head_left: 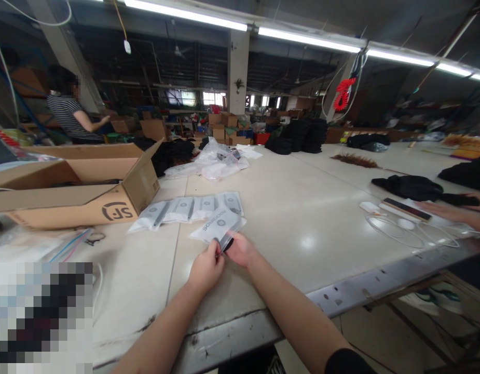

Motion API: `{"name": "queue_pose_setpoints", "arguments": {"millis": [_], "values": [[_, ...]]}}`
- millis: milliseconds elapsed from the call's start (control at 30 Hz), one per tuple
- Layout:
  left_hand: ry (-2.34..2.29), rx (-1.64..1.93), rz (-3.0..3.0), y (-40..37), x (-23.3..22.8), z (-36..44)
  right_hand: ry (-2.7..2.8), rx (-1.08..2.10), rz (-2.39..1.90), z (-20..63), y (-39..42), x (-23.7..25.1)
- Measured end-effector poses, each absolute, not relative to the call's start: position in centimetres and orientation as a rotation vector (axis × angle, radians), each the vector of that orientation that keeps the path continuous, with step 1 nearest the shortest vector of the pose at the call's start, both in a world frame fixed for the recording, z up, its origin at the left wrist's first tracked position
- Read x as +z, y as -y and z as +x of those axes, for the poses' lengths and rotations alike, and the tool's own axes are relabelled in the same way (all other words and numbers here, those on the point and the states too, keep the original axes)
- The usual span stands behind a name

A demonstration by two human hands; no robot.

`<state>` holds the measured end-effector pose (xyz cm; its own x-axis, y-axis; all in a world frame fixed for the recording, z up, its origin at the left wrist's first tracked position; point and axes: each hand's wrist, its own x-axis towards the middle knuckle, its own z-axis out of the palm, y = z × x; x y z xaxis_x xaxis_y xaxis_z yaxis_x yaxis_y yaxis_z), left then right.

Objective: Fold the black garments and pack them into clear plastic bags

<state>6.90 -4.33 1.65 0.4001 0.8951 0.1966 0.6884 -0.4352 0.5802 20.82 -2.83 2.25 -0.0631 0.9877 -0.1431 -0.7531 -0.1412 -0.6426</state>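
Both hands meet at the near end of a white plastic bag [220, 224] printed with dark lettering and a round logo. My left hand [207, 265] pinches its dark-striped end. On the other side of that end, my right hand [242, 250] closes round it, and something small and black shows by the fingers. The bag tilts over the table, its far end close to a row of similar packed bags [180, 209] lying flat. What fills the bag is hidden.
An open cardboard box [74, 205] stands left of the bags. Clear plastic wrapping [216, 162] and stacked black fabric [302, 136] lie farther back. At right, another person's hands [453, 210] are beside black cloth [413, 187] and a coiled white cable [395, 236]. A person in a striped top [66, 111] stands at back left.
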Motion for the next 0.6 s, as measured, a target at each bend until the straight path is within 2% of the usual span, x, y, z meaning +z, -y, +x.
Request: {"name": "queue_pose_setpoints", "arguments": {"millis": [200, 333, 467, 600], "values": [[-1.377, 0.741, 2.256, 4.4, 1.8, 6.9, 0.579, 1.383, -0.639, 20.9, 4.0, 3.7], [-1.275, 0.639, 2.303, 5.0, 2.0, 7.7, 0.485, 1.26, -0.693, 20.5, 4.0, 3.6], [-1.318, 0.599, 2.317, 5.3, 2.0, 7.9, 0.416, 1.278, -0.682, 20.3, 3.5, 3.0], [-1.534, 0.762, 2.195, 4.9, 1.8, 7.7, 0.385, 1.386, -0.678, 20.2, 2.7, 2.3]]}}
